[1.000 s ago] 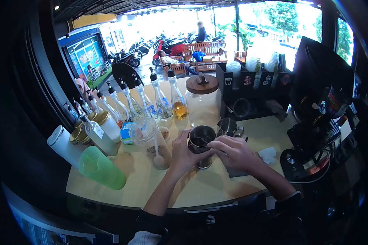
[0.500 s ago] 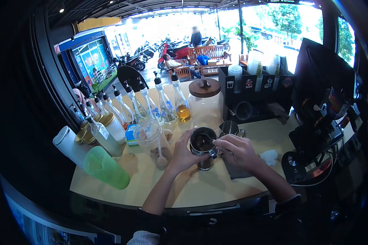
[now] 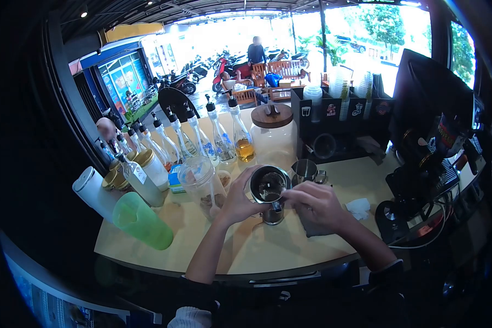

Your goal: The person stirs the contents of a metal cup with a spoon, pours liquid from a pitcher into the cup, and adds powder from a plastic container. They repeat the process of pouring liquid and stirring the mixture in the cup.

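Observation:
My left hand (image 3: pixel 238 199) is wrapped round the left side of a metal pitcher (image 3: pixel 270 174), tilted so its open mouth faces me. Dark liquid with light froth shows inside. At the pitcher's right rim, the fingers of my right hand (image 3: pixel 317 205) are pinched together; what they hold is too small to make out. Just below the held pitcher, a small metal cup (image 3: pixel 274 217) stands on the counter. A second metal pitcher (image 3: pixel 305 170) stands behind my right hand. Left of my left hand is a clear plastic jar (image 3: pixel 198 177) with a spoon and brown contents.
A green jug (image 3: pixel 142 221) stands at left, near several pump bottles (image 3: pixel 202 145) and lidded canisters. Behind is a wood-lidded glass jar (image 3: pixel 273 136) beside a black cup organizer (image 3: pixel 344 128). A dark cloth (image 3: pixel 314 227) and crumpled tissue (image 3: pixel 358 208) lie at right.
The pitcher has tipped slightly further toward me, showing more froth inside. My right hand has shifted a little lower at its rim. In the background, the standing person has moved slightly left.

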A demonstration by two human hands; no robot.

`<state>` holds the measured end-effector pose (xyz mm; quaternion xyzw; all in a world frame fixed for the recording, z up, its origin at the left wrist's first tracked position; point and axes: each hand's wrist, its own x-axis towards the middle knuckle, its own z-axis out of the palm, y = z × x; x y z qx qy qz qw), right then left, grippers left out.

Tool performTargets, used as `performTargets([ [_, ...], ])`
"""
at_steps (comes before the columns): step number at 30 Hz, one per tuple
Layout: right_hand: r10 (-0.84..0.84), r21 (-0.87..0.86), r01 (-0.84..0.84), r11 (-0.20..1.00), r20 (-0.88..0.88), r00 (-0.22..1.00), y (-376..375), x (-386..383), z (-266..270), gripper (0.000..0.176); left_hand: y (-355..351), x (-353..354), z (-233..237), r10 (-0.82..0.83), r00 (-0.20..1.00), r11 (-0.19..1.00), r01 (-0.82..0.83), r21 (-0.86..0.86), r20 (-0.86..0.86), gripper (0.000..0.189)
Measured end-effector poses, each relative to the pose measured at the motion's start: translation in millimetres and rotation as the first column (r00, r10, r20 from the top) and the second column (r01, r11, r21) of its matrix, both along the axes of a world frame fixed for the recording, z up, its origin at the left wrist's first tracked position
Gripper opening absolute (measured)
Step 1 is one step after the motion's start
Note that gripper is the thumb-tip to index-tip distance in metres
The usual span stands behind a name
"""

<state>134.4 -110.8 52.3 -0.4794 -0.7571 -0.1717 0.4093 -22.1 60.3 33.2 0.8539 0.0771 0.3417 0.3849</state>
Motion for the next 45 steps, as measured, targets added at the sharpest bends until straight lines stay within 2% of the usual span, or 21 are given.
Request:
performTargets([
  [5,-0.020,0.003,0.020,1.000,-0.002,1.000,-0.4,-0.1,1.2,0.034,1.6,-1.0,2.5,0.005,1.000,1.000,-0.005,0.018,0.020,0.083],
  [8,0.047,-0.045,-0.047,0.998,0.002,0.999,-0.2,-1.7,-0.1,0.033,3.8,-0.2,1.9,-0.006,1.000,1.000,0.005,0.003,0.027,0.083],
  [11,0.008,-0.051,-0.016,0.999,-0.147,0.989,5.9,3.2,-1.4,0.027,5.2,-0.2,3.2,-0.011,0.999,1.000,0.011,0.009,0.038,0.083],
  [12,0.009,-0.051,-0.017,0.999,-0.146,0.989,5.8,1.6,-0.9,0.027,5.6,-0.1,3.9,-0.009,0.999,1.000,0.008,0.022,0.040,0.083],
  [14,0.098,-0.131,-0.120,0.984,-0.164,0.982,4.6,-2.2,-0.7,0.027,6.1,0.2,5.6,-0.002,1.000,1.000,0.001,0.028,0.031,0.084],
  [16,0.069,-0.114,-0.092,0.989,-0.187,0.980,5.8,-1.4,-1.0,0.026,7.8,1.2,4.4,0.002,1.000,1.000,-0.002,0.031,0.020,0.084],
  [18,0.043,-0.098,-0.065,0.993,-0.212,0.976,6.1,-0.9,-0.4,0.026,12.4,2.2,-0.3,-0.015,0.999,0.997,0.012,0.080,0.038,0.085],
  [20,0.060,-0.152,-0.112,0.982,-0.313,0.948,5.2,-0.6,2.6,0.023,14.2,2.7,-1.3,-0.011,1.000,0.995,0.008,0.101,0.027,0.085],
  [24,0.086,-0.208,-0.146,0.967,-0.274,0.958,1.4,2.4,4.8,0.021,13.7,3.4,0.9,-0.021,1.000,0.989,0.021,0.148,-0.001,0.086],
  [26,0.042,-0.207,-0.127,0.970,-0.373,0.927,1.1,3.4,8.6,0.017,12.0,3.7,4.6,-0.018,1.000,0.984,0.019,0.175,-0.008,0.087],
  [29,0.097,-0.275,-0.228,0.934,-0.419,0.903,-0.4,8.1,11.9,0.017,8.2,1.2,11.1,0.002,1.000,0.972,0.004,0.234,-0.023,0.087],
  [33,0.085,-0.249,-0.205,0.946,-0.420,0.904,5.5,15.6,12.4,0.018,9.1,2.1,14.9,0.028,0.999,0.959,-0.016,0.284,-0.038,0.087],
  [35,0.115,-0.287,-0.312,0.906,-0.542,0.832,8.3,20.0,15.0,0.019,7.6,2.7,18.4,0.023,0.999,0.956,-0.011,0.293,-0.041,0.084],
  [36,0.112,-0.288,-0.309,0.906,-0.542,0.833,8.8,23.2,16.5,0.019,7.7,3.4,19.5,0.023,0.999,0.953,-0.009,0.303,-0.043,0.081],
  [38,0.028,-0.400,-0.363,0.842,-0.640,0.768,9.0,29.6,18.4,0.019,11.4,6.5,18.5,0.005,0.999,0.944,0.009,0.330,-0.041,0.080],
  [41,0.027,-0.364,-0.394,0.844,-0.705,0.709,14.0,29.8,19.3,0.018,14.0,8.8,18.4,-0.028,0.999,0.937,0.037,0.346,-0.033,0.080],
  [45,0.026,-0.370,-0.410,0.833,-0.715,0.698,20.2,30.0,18.5,0.018,13.9,8.0,19.5,-0.040,0.999,0.941,0.050,0.336,-0.035,0.079],
])
